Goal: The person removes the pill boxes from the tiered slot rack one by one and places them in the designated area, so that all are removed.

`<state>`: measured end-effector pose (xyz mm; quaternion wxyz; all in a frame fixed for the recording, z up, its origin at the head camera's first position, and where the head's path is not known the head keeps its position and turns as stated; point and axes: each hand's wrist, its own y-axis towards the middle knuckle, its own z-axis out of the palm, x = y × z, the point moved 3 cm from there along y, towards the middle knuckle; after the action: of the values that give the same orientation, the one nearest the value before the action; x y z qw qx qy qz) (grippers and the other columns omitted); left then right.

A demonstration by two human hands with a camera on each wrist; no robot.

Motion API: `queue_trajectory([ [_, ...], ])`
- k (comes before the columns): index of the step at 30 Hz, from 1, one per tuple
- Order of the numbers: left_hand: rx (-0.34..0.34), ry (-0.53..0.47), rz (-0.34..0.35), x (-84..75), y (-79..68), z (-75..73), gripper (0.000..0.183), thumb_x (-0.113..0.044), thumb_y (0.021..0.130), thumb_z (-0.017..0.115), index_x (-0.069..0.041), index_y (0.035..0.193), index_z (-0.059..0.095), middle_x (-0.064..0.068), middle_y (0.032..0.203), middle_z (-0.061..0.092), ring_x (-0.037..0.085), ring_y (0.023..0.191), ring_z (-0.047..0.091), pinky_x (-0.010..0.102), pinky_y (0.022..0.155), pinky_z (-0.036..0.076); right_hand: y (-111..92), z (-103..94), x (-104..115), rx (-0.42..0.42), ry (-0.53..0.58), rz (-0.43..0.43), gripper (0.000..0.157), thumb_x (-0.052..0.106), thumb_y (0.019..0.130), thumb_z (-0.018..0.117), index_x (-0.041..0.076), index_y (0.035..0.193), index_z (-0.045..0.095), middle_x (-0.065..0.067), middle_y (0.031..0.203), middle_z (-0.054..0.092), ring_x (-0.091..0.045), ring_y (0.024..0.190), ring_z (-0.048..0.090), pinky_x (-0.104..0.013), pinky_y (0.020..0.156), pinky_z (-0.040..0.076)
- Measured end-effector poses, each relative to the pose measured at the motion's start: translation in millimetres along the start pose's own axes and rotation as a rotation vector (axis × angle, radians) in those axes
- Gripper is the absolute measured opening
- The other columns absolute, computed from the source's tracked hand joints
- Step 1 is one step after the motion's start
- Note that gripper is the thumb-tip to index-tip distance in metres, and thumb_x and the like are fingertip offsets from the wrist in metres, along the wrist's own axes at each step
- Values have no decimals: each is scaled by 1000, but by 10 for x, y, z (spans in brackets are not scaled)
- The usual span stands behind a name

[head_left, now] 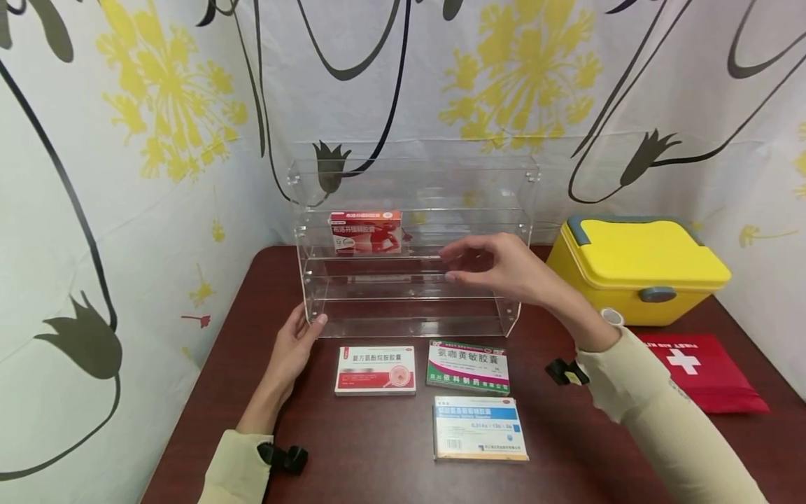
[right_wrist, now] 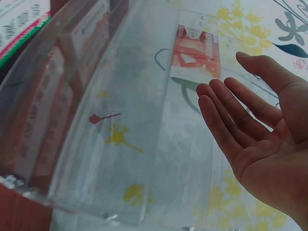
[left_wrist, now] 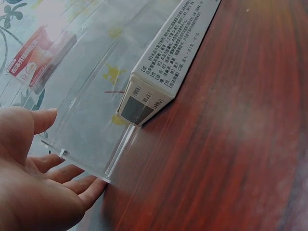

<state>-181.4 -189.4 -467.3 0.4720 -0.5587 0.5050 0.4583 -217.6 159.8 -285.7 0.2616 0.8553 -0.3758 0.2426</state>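
Note:
A clear acrylic display rack (head_left: 412, 327) with stepped shelves stands on the table. My left hand (head_left: 294, 346) holds its lower left side panel, thumb at the front edge and fingers outside, as the left wrist view (left_wrist: 41, 187) also shows. One red-and-white medicine box (head_left: 366, 234) stands upright on a middle shelf, towards the left. Right of that box, my right hand (head_left: 500, 262) hovers in front of the shelves with fingers gently bent and nothing between them. In the right wrist view its palm (right_wrist: 269, 149) shows bare, with the red box (right_wrist: 196, 55) beyond the fingertips.
Before the rack lie a red-and-white medicine box (head_left: 376, 371), a green-and-magenta one (head_left: 468, 367) and a blue-and-white one (head_left: 480, 428). A yellow lidded case (head_left: 636, 269) and a red first aid pouch (head_left: 705, 374) are at the right. Patterned cloth (head_left: 415, 105) hangs behind.

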Motion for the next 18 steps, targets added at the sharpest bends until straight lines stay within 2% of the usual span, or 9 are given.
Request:
queue_trajectory([
  [3, 0, -4, -3, -1, 0, 0, 71, -42, 96, 62, -18, 154, 29, 5, 152, 39, 19, 136, 39, 39, 108, 36, 120, -13, 64, 19, 26, -9, 31, 23, 87, 78, 15, 116, 71, 6, 104, 70, -9, 88, 65, -31, 75, 55],
  [13, 8, -14, 17, 11, 1, 2, 75, -46, 94, 63, -17, 154, 30, 5, 151, 40, 18, 136, 39, 39, 108, 37, 540, -105, 230, 43, 69, -50, 28, 14, 88, 76, 7, 114, 71, -3, 104, 71, -13, 87, 67, -32, 75, 56],
  [18, 2, -10, 21, 15, 7, 1, 71, -42, 96, 62, -17, 154, 30, 6, 151, 40, 19, 136, 39, 39, 108, 36, 727, -123, 266, 44, 42, -36, 25, 18, 88, 75, 11, 113, 72, 0, 99, 72, -15, 82, 68, -29, 68, 55],
])
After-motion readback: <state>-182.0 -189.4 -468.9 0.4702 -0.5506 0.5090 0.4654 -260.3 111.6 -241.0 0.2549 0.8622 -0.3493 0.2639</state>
